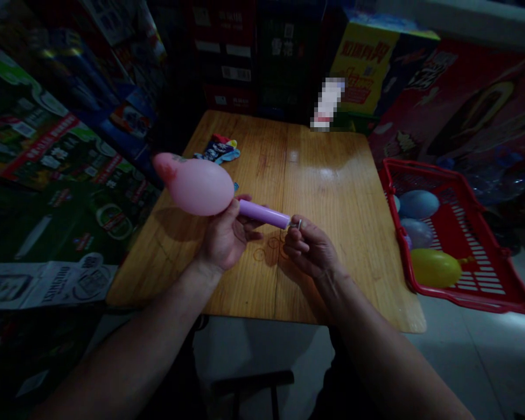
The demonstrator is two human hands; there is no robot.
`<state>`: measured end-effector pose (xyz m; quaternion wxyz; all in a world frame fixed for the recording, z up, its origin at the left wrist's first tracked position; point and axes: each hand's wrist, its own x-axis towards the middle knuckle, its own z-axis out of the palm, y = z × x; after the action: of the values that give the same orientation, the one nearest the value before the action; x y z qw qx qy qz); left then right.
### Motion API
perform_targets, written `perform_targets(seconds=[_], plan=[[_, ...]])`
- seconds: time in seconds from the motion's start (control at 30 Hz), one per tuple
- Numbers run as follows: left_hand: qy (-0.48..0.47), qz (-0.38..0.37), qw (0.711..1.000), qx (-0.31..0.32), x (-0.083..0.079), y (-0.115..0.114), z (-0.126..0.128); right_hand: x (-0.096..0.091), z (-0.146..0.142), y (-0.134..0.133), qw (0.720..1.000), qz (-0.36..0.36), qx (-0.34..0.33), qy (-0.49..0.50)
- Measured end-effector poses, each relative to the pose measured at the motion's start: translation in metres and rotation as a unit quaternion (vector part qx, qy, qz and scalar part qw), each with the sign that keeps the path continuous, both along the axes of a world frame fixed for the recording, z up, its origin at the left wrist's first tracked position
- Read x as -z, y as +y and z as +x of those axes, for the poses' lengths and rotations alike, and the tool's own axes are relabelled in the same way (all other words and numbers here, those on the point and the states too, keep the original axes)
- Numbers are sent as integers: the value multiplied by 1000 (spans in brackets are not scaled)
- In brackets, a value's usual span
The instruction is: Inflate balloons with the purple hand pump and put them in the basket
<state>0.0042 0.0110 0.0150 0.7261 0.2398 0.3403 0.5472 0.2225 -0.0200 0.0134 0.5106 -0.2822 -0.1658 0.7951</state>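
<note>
A partly inflated pink balloon (203,188) sits over the left end of a purple hand pump (265,213). My left hand (223,239) is closed where the two meet, its thumb against the balloon's neck and its fingers under the pump. The nozzle is hidden there. At the other end, my right hand (310,246) grips the pump's handle (299,224), which is pushed close to the barrel. Several thin rubber bands (259,255) lie on the wooden table (332,192) below the pump.
Limp, uninflated balloons (219,150) lie in a colourful heap at the table's back left. To the right stands a red basket (468,201) with several balloons, including a yellow balloon (435,268). Stacked drink cartons (100,216) line the left side. A dark stool (254,382) is below.
</note>
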Motion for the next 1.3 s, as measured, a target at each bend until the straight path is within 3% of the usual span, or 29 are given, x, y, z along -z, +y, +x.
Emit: perform_targets(seconds=[0.1, 0.2, 0.3, 0.47, 0.63, 0.73, 0.87, 1.07, 1.2, 1.3], plan=[[1, -11, 1000, -4, 4, -4, 8, 7, -10, -5, 999, 25, -34, -14], [7, -8, 1000, -10, 4, -3, 10, 9, -9, -4, 1000, 8, -20, 20], [8, -11, 1000, -9, -1, 3, 4, 3, 2, 2, 999, -24, 1, 25], [8, 20, 997, -77, -5, 11, -10, -8, 16, 6, 999, -33, 28, 14], [-5, -7, 1000, -3, 4, -1, 3, 4, -5, -3, 1000, 13, -7, 7], [-6, -15, 1000, -10, 7, -4, 9, 9, -15, -7, 999, 31, -27, -9], [3, -23, 1000, -10, 4, 0, 5, 5, -4, -2, 1000, -2, -16, -4], [17, 9, 995, -96, -4, 10, -12, -4, 13, 2, 1000, 19, 11, -8], [5, -23, 999, -22, 0, 1, -2, 1, -2, -5, 999, 31, -7, -9], [-1, -33, 999, -10, 5, -6, 8, 7, -12, -8, 999, 32, -21, -14]])
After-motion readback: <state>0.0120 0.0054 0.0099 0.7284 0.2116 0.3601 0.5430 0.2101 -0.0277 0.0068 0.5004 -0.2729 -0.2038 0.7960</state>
